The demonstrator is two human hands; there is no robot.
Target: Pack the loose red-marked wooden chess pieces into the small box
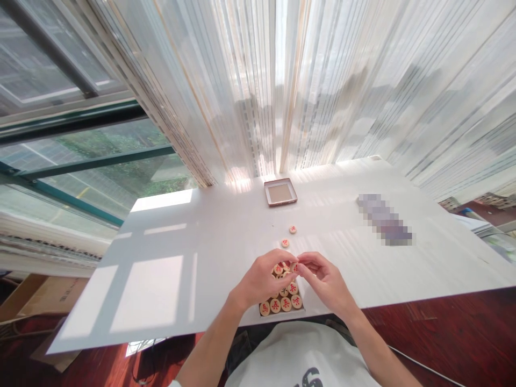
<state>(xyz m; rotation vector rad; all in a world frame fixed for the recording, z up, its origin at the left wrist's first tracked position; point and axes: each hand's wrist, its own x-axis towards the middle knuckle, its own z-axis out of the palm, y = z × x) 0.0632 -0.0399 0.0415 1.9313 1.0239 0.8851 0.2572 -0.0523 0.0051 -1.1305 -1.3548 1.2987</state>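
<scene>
Round wooden chess pieces [286,305] with red or black characters fill a shallow box near the table's front edge. Over the back of this box, my left hand [264,277] is curved, its fingertips partly covering several pieces. My right hand [322,277] is at the box's right side, thumb and fingers pinching a piece with a red character [295,267]. The fingertips of both hands meet around that piece. Two loose pieces lie beyond my hands, one nearer [285,243] and one farther back [293,229].
The white table [226,226] spans the view. An open box lid [280,192] lies at its back, near the curtains [258,86]. A blurred, pixelated object [385,220] is on the right. A cardboard box [52,295] stands on the floor at left.
</scene>
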